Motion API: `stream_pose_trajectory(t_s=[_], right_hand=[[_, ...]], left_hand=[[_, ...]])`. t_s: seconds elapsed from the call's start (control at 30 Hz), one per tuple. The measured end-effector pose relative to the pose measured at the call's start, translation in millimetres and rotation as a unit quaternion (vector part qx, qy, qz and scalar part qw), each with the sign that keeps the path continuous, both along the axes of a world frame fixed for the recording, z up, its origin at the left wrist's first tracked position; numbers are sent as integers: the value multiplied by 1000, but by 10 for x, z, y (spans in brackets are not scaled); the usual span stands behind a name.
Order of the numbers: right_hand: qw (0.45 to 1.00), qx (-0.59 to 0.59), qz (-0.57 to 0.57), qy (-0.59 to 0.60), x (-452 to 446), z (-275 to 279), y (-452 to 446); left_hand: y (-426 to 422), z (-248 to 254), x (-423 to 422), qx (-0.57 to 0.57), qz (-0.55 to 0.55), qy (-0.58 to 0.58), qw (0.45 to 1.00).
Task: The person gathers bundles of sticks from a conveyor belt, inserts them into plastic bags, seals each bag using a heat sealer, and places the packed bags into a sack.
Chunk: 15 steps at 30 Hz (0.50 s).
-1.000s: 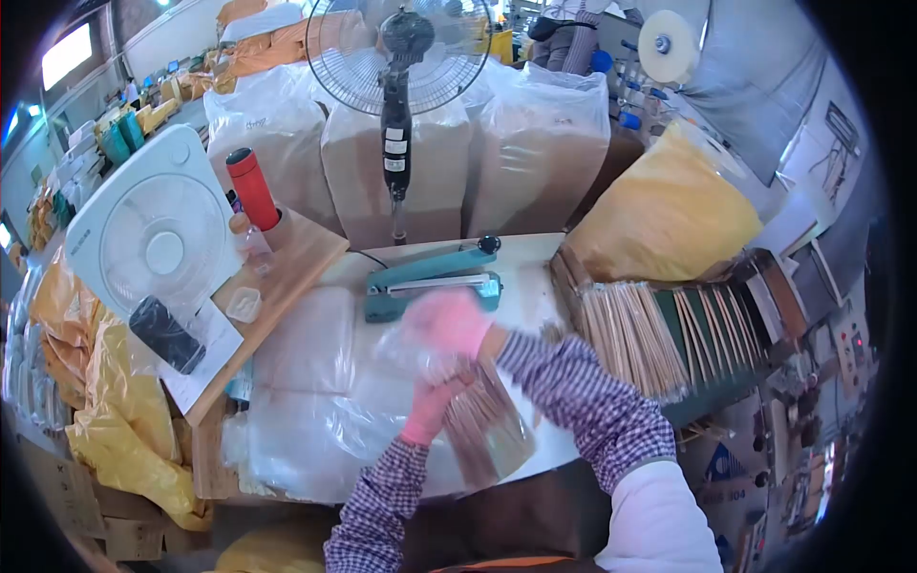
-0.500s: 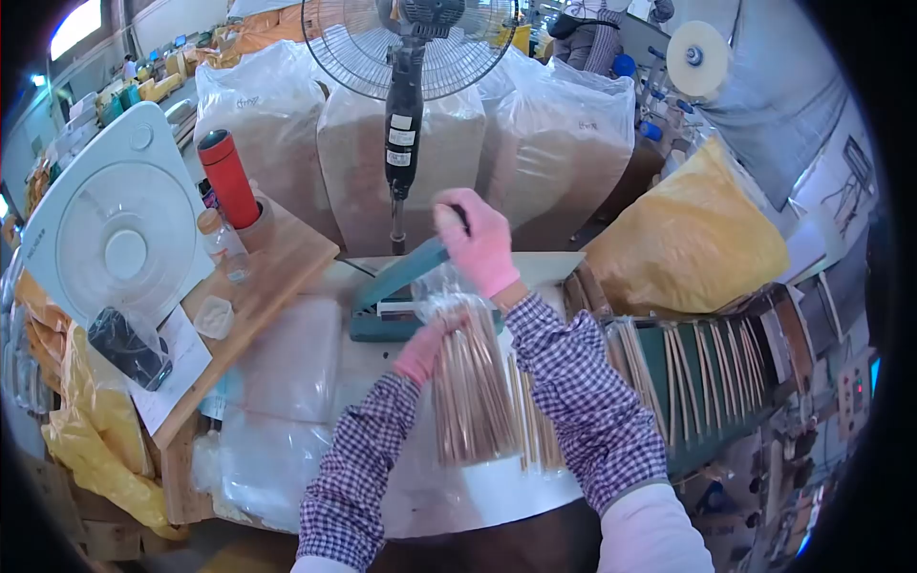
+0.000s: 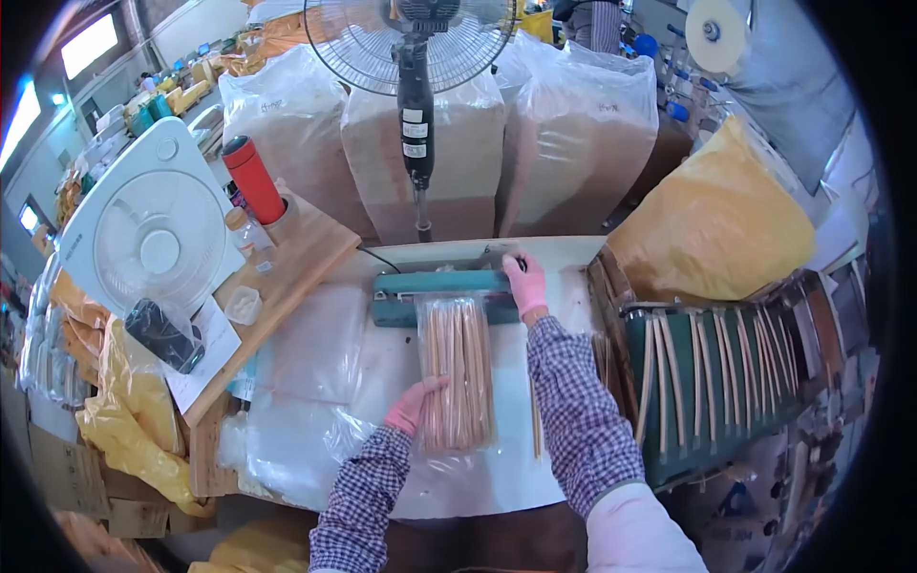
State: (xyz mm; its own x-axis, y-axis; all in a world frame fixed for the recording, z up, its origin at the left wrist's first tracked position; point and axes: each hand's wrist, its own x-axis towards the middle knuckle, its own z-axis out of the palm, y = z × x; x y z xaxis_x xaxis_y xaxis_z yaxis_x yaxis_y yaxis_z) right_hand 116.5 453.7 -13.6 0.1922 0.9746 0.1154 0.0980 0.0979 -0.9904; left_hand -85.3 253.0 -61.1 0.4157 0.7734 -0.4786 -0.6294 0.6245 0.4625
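While the left hand (image 3: 411,405) touches the stick bag (image 3: 457,382) at its left edge, grip closure unclear, right hand (image 3: 526,285) curls round the end of the green sealer (image 3: 394,312); bag flat on bench (image 3: 530,485), top at sealer.

Teal sealer (image 3: 401,313), tan sticks (image 3: 458,377), white tabletop (image 3: 521,477), red flask (image 3: 254,181), pink gloves (image 3: 409,407); the checked sleeves (image 3: 578,392) look white and dark, perhaps purple.

Your white tabletop (image 3: 516,382) carries the teal sealer (image 3: 394,312) near its far edge, and the clear bag of sticks (image 3: 458,382) lies on the near side of that, its upper end at the sealer. On your left, a pile of flat plastic bags (image 3: 306,430) covers much of the surface; right of the sticks' bag lie some loose sticks (image 3: 537,420).
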Motion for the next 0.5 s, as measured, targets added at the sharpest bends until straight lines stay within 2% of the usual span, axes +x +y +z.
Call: stream_pose_trajectory(t_s=[0.07, 0.2, 0.27, 0.3, 0.37, 0.4, 0.43, 0.47, 0.5], right_hand=[[999, 33, -9, -27, 58, -74, -113], [996, 7, -28, -86, 22, 32, -82], [972, 0, -106, -208, -63, 153, -244], [952, 1, -143, -270, -107, 202, -329], [975, 42, -52, -211, -98, -124, -964], [968, -137, 70, -199, -68, -81, -1436], [968, -111, 223, -43, 24, -75, -1893], [962, -189, 196, -30, 14, 210, -2349], [949, -210, 168, -163, 242, -91, -2582]], left_hand=[[0, -74, -30, -15, -4, -49, 999], [7, 81, 19, -14, 1, 0, 1000], [23, 428, 69, -8, -9, 21, 1000], [35, 376, 82, -9, -17, 13, 1000], [59, 185, 133, -11, -27, -12, 1000], [-14, 217, 201, -3, -43, 8, 999], [-98, 287, 273, 3, -47, 24, 999], [-220, 361, 344, 5, -35, 36, 999], [-441, 652, 453, 23, -54, -30, 998]])
